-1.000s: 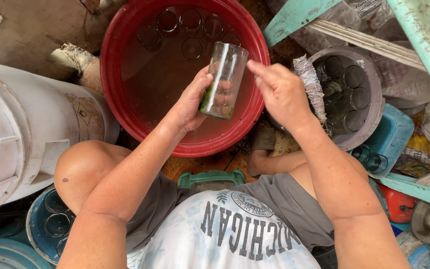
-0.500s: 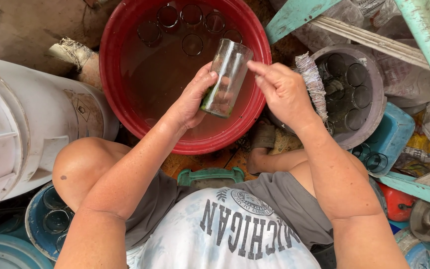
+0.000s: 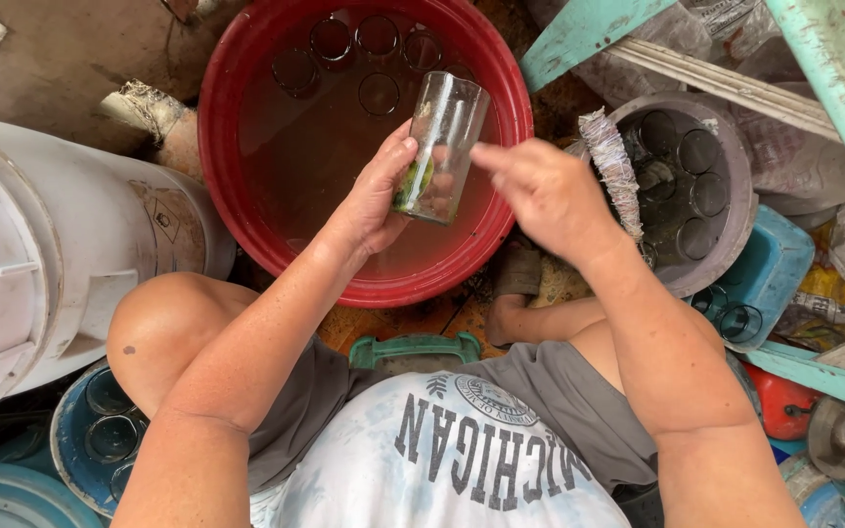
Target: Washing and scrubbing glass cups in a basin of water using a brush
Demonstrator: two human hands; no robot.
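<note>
Both hands wash one glass over the tub.
My left hand grips the tall clear drinking glass, tilted above the big round red plastic tub of brown water. My right hand is half open, fingers by it. I think rinsing comes next; it looks soapy, green scrubber inside.

White drum, grey basin
</note>
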